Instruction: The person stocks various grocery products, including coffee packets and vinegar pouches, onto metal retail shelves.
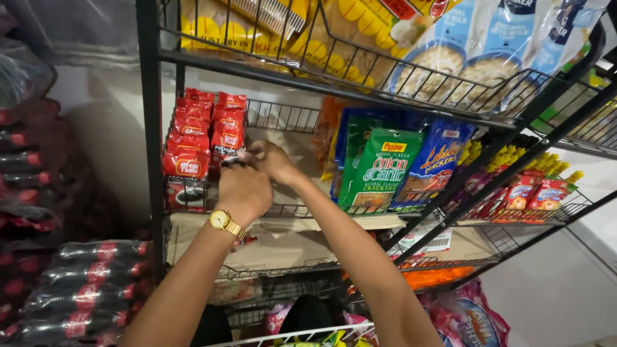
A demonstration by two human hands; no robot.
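Head view, near edge first: two bare forearms rise from the bottom of the frame toward a black wire rack [152,193]. A gold wristwatch [225,223] sits on the left wrist. Left hand [244,191], frame centre-left, is curled nearly closed with its back to the camera, fingers pinching the dark lower edge of a red sachet strip [226,137]. Right hand [273,160] sits just beyond and touching, fingers bent in at the same spot; how much it grips, I cannot tell.

Lower left: stacked dark soft-drink bottles [90,283] with red labels, about four rows visible, exact count unclear.

Middle shelf, left part: two columns of red sachets hang side by side; the left column [186,138] shows about five packets, the right one about three, the sachet strip among them. Brown cardboard liner [283,247] lies on the shelf below.

Centre-right of that shelf: one green cracker bag [379,170], one blue cracker bag [434,160], more packs behind, uncounted. Far right: small red-and-yellow packets [533,189], several.

Top shelf, upper frame: yellow snack bags [334,38] and three pale blue pouches [488,45].
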